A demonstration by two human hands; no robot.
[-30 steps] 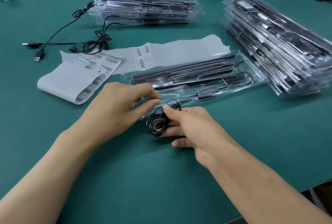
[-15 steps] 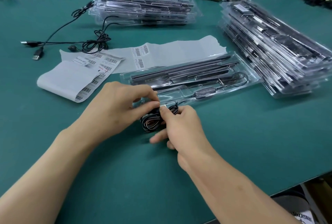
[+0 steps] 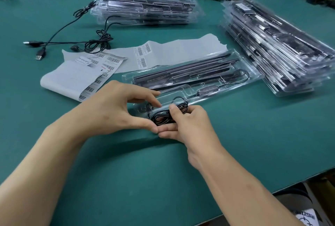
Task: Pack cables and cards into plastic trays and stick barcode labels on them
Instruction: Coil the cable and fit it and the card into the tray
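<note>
The right hand [image 3: 188,126] pinched the coiled cable [image 3: 161,117] between thumb and fingers, at the near-left end of the open tray [image 3: 250,78]. The left hand [image 3: 116,111] was spread wide, fingertips on that end of the tray, thumb against the coil. The step in hand looked like seating the coil; next it would need pressing flat into the tray's near-left pocket without springing loose. Behind the tray's left end lay barcode label sheets [image 3: 72,78], their print too small to read. Well in front of the tray's right end, a scrap [image 3: 308,216] seemed to read "RIGOR".
</note>
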